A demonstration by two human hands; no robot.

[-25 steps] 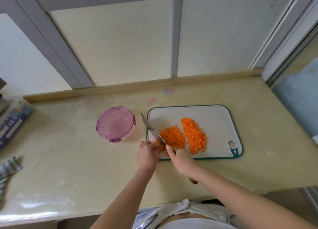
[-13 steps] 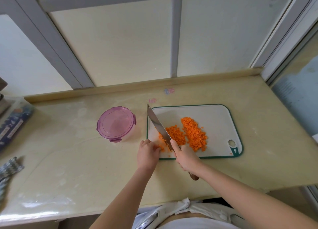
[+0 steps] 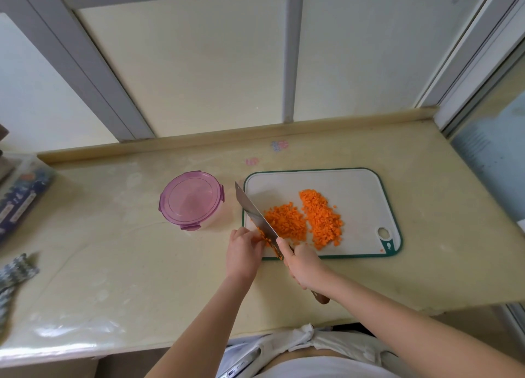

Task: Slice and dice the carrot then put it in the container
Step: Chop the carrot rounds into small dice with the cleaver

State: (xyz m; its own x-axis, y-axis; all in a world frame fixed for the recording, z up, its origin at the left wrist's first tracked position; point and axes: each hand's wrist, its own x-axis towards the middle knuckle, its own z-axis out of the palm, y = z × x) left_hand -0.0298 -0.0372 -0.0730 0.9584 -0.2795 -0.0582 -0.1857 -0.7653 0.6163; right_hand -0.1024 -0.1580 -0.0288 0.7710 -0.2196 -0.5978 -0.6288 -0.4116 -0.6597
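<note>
Right hand [image 3: 304, 264] grips the wooden handle of a broad steel knife [image 3: 255, 215], blade slanting over a white, green-rimmed cutting board [image 3: 341, 183]. Left hand [image 3: 243, 251], fingers curled, holds carrot [image 3: 265, 240] against the blade beside two heaps of orange dice [image 3: 321, 218]; a round, purple-lidded container [image 3: 190, 200] stands just left of the board.

The left hand [image 3: 243, 253] is curling its fingers onto orange carrot pieces [image 3: 263, 238] at the near left corner of the white green-rimmed cutting board [image 3: 284, 187]. The right hand [image 3: 303, 264] is gripping the handle of the broad steel cleaver [image 3: 250, 207], forefinger lying along its spine.
</note>
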